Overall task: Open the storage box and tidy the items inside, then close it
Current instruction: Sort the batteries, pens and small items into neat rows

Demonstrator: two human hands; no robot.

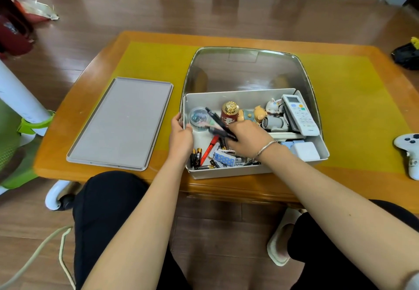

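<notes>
right hand (247,139) grips black pens (218,123) | tips far-left | storage box (226,173) open

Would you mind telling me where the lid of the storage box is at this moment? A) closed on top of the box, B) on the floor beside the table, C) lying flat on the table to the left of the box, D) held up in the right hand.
C: the lid lies flat on the table, left of the open storage box, clear of both hands.
</notes>
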